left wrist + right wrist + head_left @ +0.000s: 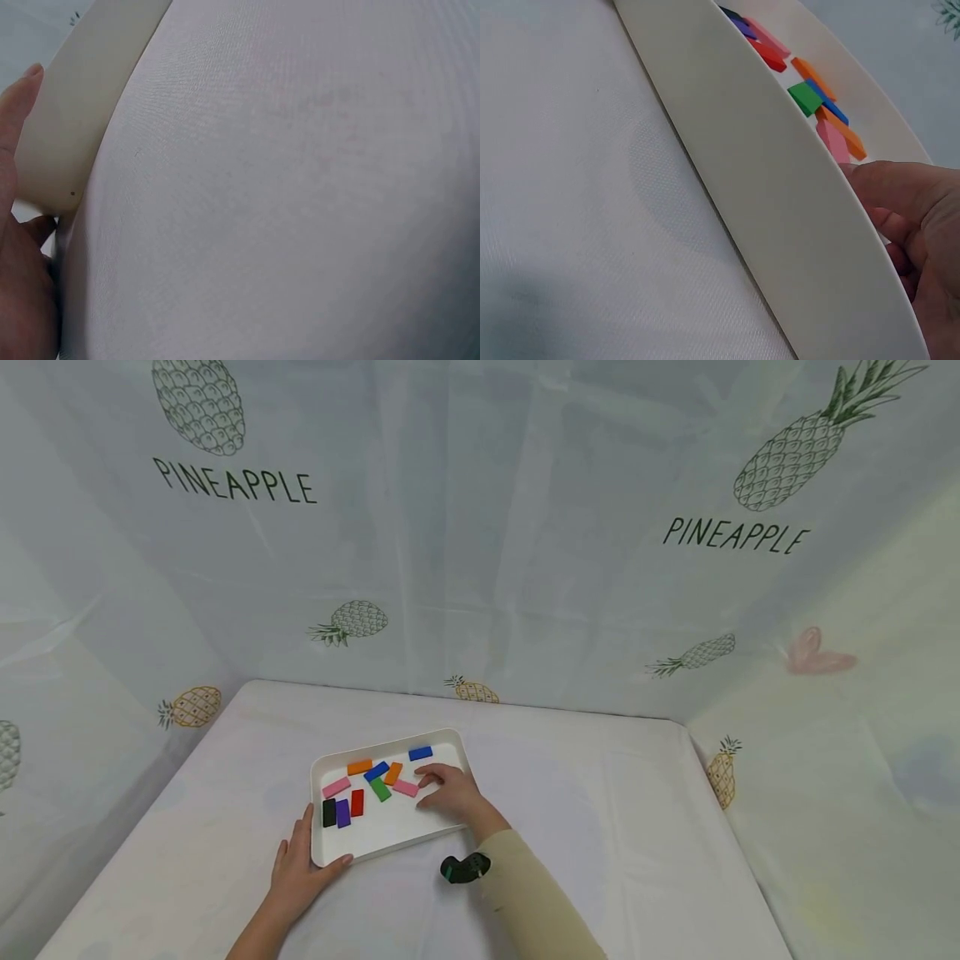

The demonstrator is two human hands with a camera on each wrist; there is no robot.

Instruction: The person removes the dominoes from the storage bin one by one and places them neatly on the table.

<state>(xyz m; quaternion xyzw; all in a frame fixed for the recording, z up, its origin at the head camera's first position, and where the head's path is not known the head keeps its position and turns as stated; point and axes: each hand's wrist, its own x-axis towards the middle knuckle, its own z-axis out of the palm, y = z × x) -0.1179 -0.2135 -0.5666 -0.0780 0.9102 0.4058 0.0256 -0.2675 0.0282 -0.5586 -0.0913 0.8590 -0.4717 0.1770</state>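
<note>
On a white counter [637,827] sat a white tray [393,827]. A person's left hand [295,875] touched its near left corner, grip spread; the right hand [456,793], grip wide, reached inside. A pink block [406,788] lay in the tray at the right hand, near a green block [380,789]; hand contact could not be told.

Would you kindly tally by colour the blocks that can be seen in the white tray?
Orange blocks: 2
Blue blocks: 2
Pink blocks: 2
Green block: 1
Red block: 1
Purple block: 1
Black block: 1
Total: 10 visible; whether the right hand hides another, I cannot tell.
</note>
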